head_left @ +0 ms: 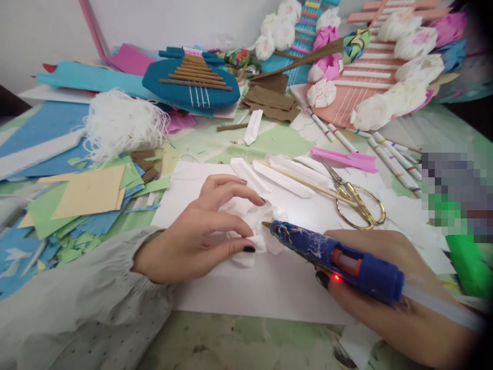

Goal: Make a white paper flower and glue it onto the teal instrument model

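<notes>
My right hand is wrapped round a blue hot glue gun with a small red light lit and a clear glue stick out of its back. The nozzle tip meets or nearly meets a crumpled white paper flower on a white sheet. My left hand pinches a folded edge of that white paper between thumb and fingers. Part of the flower is hidden behind the fingers. Just beyond lie several folded white paper strips, a thin wooden stick and gold-handled scissors.
Left are a heap of white string and coloured paper scraps. At the back stand a blue paper instrument and a pink one with paper flowers. Marker pens and a green object lie at right.
</notes>
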